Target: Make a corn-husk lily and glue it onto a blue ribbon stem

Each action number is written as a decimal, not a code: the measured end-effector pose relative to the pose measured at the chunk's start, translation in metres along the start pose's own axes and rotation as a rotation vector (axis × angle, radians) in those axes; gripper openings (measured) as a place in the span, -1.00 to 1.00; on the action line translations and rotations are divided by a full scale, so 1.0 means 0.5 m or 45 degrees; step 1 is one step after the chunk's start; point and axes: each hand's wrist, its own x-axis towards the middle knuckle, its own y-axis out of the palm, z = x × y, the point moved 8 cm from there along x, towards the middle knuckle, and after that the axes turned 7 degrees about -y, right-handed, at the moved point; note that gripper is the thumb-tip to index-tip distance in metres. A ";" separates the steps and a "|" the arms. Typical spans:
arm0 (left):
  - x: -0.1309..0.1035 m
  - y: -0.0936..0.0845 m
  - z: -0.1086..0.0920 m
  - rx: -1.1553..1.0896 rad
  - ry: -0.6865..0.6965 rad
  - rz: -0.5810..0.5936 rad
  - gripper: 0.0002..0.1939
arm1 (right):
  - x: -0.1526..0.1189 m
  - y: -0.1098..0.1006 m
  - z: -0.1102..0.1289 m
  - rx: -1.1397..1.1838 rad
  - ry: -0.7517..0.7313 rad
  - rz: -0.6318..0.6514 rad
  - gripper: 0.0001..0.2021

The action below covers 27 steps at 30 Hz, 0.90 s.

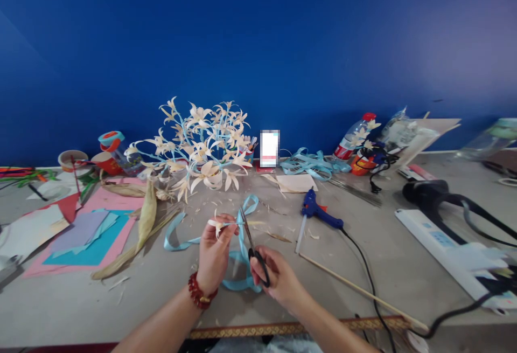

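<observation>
My left hand (216, 253) pinches a small pale husk flower (218, 225) by its blue-wrapped stem, which points right. Scissors (251, 245) are in my right hand (277, 275), its fingers through the black handles. Their blades point up and away, right beside the stem's end and a strip of light blue ribbon (242, 240). Whether the blades touch the ribbon I cannot tell. More of this ribbon loops on the table below and behind my hands. A large bunch of similar husk flowers (202, 143) on blue stems stands behind my left hand.
A blue glue gun (319, 210) with a cord lies to the right, near a thin wooden stick (359, 286) and a white power strip (440, 250). Dried corn husks (148, 215) and coloured paper (81, 253) lie left. A bottle (349, 140) leans by the blue wall.
</observation>
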 end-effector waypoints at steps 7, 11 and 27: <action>0.006 -0.007 0.014 -0.067 -0.068 -0.020 -0.86 | -0.002 -0.020 -0.015 -0.090 0.041 -0.018 -0.43; 0.003 0.000 0.013 -0.040 -0.100 0.025 -0.88 | -0.023 -0.071 0.032 -0.408 -0.001 -0.021 -0.53; 0.012 0.001 -0.012 0.613 0.181 0.065 -0.91 | -0.090 -0.126 0.078 -1.787 -0.134 -0.010 -0.69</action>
